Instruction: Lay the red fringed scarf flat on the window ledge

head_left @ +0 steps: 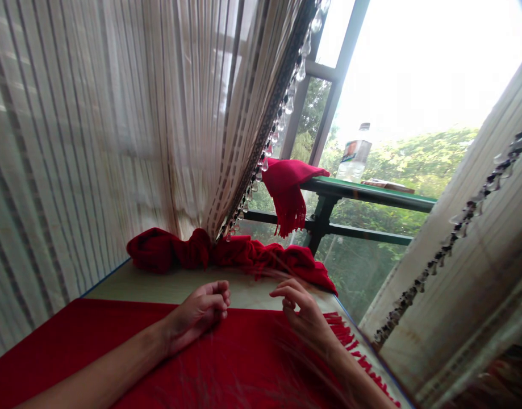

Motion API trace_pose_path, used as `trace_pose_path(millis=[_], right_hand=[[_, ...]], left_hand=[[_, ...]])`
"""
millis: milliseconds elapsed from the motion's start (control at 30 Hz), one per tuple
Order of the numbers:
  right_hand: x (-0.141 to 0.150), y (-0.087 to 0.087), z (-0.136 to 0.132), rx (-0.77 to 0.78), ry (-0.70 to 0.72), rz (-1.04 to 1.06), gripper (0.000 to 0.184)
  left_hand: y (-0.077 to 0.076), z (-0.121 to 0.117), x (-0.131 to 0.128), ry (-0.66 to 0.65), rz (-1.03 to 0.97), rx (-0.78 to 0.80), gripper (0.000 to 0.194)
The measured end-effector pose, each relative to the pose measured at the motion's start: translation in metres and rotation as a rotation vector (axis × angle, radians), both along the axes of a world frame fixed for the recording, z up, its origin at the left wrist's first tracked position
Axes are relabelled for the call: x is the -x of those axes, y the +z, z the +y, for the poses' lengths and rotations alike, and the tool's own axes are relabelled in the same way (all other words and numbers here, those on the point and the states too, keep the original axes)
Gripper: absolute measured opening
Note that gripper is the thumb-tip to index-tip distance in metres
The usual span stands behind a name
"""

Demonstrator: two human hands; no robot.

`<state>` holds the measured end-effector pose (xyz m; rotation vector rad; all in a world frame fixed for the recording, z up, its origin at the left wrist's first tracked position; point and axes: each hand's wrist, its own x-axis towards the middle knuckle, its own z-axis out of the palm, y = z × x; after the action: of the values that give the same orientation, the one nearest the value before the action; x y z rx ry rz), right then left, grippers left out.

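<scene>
A red fringed cloth, probably a shawl point(226, 363), lies spread flat over the near part of the table, its tasselled edge on the right. My left hand point(199, 312) hovers over its far edge with the fingers curled in; no object shows in it. Across a gap, my right hand point(303, 318) is held above the same cloth, near the fringe, index finger stretched forward and the others bent, with nothing in it. Beyond both hands, a bunched red cloth point(243, 253) runs along the far end of the table.
The pale tabletop point(158, 284) shows between the two cloths. Striped sheer curtains point(116, 125) with beaded trim hang at both sides. Past the table, a green railing point(380, 196) carries another red fringed cloth point(288, 190), a plastic bottle point(354, 153) and a flat item point(388, 185).
</scene>
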<state>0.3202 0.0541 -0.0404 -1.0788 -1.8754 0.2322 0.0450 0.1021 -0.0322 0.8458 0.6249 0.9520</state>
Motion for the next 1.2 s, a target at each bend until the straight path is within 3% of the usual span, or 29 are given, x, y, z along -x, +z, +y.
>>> trace_pose_path(millis=[1200], right_hand=[[0.0011,0.0033,0.0001,-0.039,0.006,0.046,0.041]], left_hand=[[-0.0004,-0.0034,0.0003,-0.028,0.102,-0.064,0.041]])
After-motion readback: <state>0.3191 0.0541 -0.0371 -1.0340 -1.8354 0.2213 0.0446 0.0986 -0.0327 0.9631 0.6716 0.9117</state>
